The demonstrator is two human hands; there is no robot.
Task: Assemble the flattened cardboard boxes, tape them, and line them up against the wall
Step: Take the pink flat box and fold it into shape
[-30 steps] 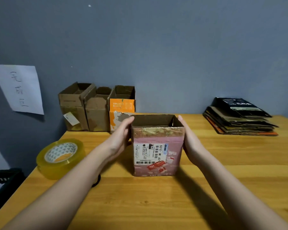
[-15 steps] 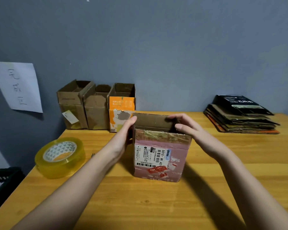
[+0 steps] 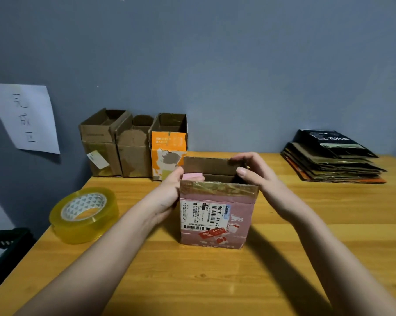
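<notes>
Mid-desk [image 3: 306,258], the pink, label-covered box [image 3: 217,215] stands open-topped, left hand [image 3: 167,195] flat against its side, right hand's [image 3: 258,176] fingers [image 3: 240,159] pinching the far cardboard flap, bare wood all around.

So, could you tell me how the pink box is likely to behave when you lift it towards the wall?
The pink box looks empty with its top open, so it is probably light. Standing taller than it is deep, it may tip if pushed high. Its thin cardboard walls would likely flex under the left hand and right hand.
</notes>
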